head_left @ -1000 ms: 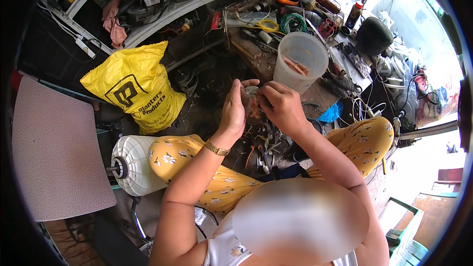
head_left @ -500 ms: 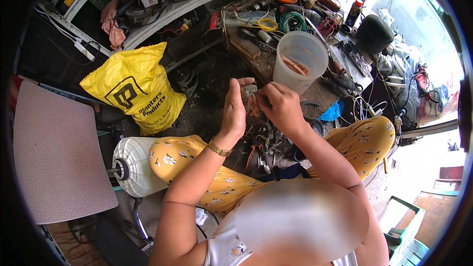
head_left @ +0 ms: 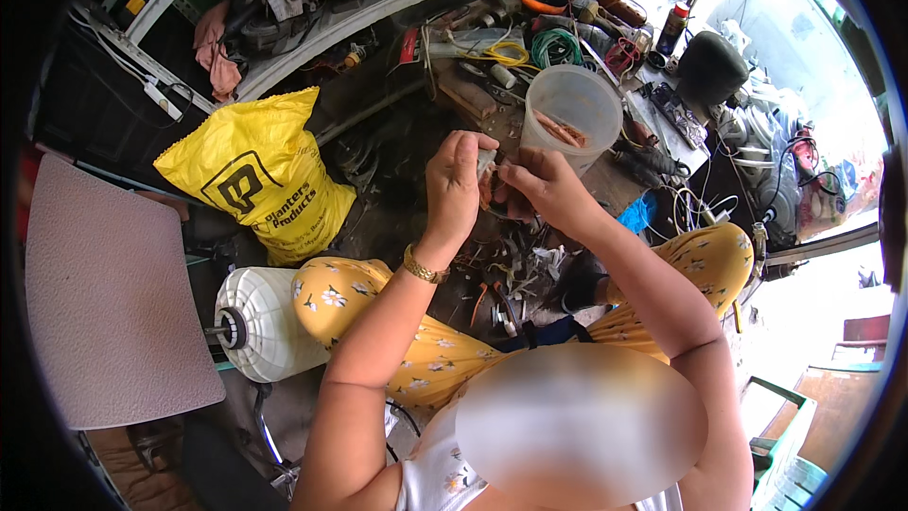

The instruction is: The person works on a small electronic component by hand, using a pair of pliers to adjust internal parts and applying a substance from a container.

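My left hand [head_left: 454, 187], with a gold band at the wrist, has its fingers bent round a small grey piece with copper-coloured strands [head_left: 488, 178]. Most of that piece is hidden by the fingers, and its exact kind does not show. On its right side my right hand [head_left: 553, 194] is closed, thumb and fingers pinching at the copper-coloured part. Just beyond the right hand stands a translucent plastic bucket [head_left: 606, 123]. Copper-coloured wire pieces [head_left: 562, 129] lie inside it. Below the hands, pliers with orange handles [head_left: 480, 303] rest among scraps on the floor.
A yellow sack [head_left: 312, 185] stands at the left, near a white ribbed drum [head_left: 270, 322] and a pinkish-grey panel [head_left: 118, 293]. Tools and coiled wires [head_left: 558, 47] crowd the far side. Cables and a white power strip [head_left: 700, 213] lie at the right, beside my knee.
My left hand's fingers have curled in around the piece, where they were straighter before. The right hand has shifted slightly, staying against the piece.
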Tool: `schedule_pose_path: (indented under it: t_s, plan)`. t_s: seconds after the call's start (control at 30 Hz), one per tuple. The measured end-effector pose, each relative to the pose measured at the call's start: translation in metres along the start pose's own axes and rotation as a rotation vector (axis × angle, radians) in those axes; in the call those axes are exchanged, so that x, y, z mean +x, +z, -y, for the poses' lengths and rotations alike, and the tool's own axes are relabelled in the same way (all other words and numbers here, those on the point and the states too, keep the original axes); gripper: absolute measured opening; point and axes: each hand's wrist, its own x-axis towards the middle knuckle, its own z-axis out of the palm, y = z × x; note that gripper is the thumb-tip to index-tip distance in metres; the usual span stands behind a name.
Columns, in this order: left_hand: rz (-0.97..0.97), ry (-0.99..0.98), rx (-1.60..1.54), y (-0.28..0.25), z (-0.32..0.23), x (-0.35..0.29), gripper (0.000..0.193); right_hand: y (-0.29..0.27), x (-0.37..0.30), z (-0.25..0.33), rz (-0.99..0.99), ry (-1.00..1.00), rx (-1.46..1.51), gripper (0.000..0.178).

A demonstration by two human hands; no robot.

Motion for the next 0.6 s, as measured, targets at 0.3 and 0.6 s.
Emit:
schedule_pose_path:
  t_s: [0.3,0.6]
  plan:
    - [-0.121,-0.526,-0.578,-0.008,0.004,0.006,0.059,-0.051,0.001,0.030,-0.330,-0.387,-0.498,0.017]
    - [-0.108,-0.358,-0.498,-0.006,0.004,0.008,0.056,-0.065,0.016,0.034,-0.465,-0.544,-1.253,0.013]
